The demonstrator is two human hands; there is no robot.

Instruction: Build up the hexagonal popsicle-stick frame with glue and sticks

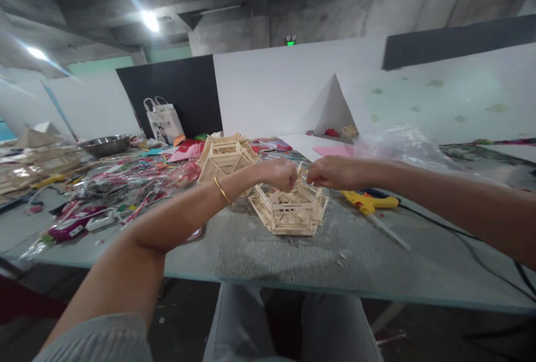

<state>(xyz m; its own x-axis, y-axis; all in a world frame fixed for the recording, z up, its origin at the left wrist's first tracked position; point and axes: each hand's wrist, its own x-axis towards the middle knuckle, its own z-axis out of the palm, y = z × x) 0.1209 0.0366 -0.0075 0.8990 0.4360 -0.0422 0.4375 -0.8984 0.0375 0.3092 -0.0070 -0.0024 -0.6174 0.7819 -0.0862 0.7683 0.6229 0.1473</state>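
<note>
A small six-sided frame of thin wooden sticks stands on the table in front of me. Over its far left side is my left hand, closed, with a gold bangle on the wrist. My right hand has its fingers pinched together at the far right rim. Between the two hands, short stick ends point upward. Whatever lies between the fingers of either hand is hidden or too small to name. Behind my left forearm sits a larger stick structure with sloping sides.
To the right lies a yellow glue gun with its black cable. Clear plastic wrap rises behind my right arm. Plastic packets, a purple power strip and a metal bowl crowd the left. The table edge runs before my knees.
</note>
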